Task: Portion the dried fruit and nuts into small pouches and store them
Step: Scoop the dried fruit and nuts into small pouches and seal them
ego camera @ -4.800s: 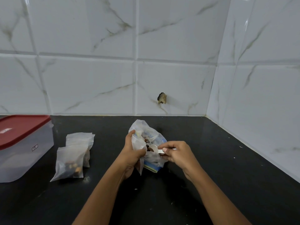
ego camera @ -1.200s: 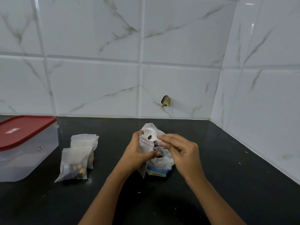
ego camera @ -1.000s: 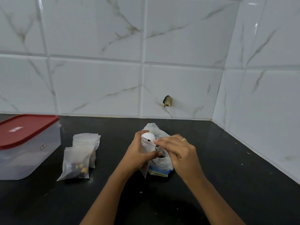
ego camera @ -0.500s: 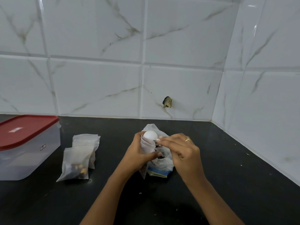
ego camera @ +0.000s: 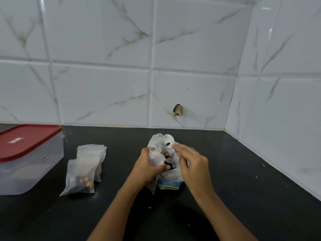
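Filling small frosted plastic pouch (ego camera: 155,158) clamped in left hand (ego camera: 145,169); round white plastic scoop (ego camera: 168,140) pinched in right hand (ego camera: 192,162) at pouch's one o'clock. Next, probably: tip it in cleanly.

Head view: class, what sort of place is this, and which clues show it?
Probably a home kitchen corner: a dark countertop meets marble-look wall tiles, and a red-lidded container stands near filled pouches.

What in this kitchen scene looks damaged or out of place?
A jagged dark hole breaks the white marble-patterned wall tile just above the black countertop; its brownish, chipped edge looks like damage. A few pale specks lie scattered on the countertop's right side. Nothing else stands out.
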